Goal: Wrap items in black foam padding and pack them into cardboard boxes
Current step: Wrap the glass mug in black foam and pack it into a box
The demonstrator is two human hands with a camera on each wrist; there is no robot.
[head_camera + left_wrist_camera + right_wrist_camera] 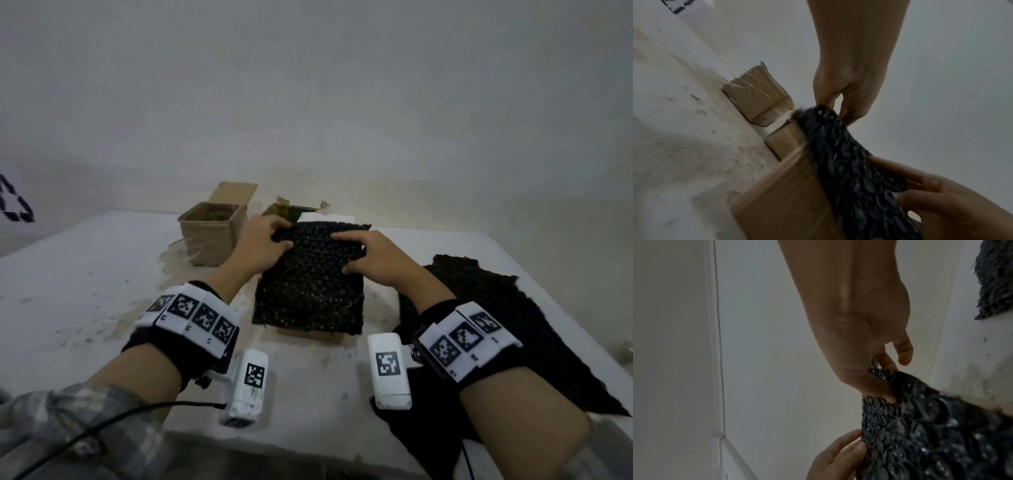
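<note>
A black bubbly foam sheet (308,287) lies draped over a flat brown cardboard item (789,194) in the middle of the table. My left hand (282,236) pinches the sheet's far left corner, thumb on top and fingers curled over the edge. My right hand (346,253) grips the far right edge in the same way. In the left wrist view the left hand (838,104) holds the foam (855,170), with the right hand (931,191) lower right. The right wrist view shows the right hand (885,379) pinching the foam (931,434).
An open cardboard box (212,233) stands at the back left, and a second box (291,209) is just behind the foam. More black foam sheets (479,291) lie at the right under my right forearm. The white table (85,291) is stained. A wall stands close behind.
</note>
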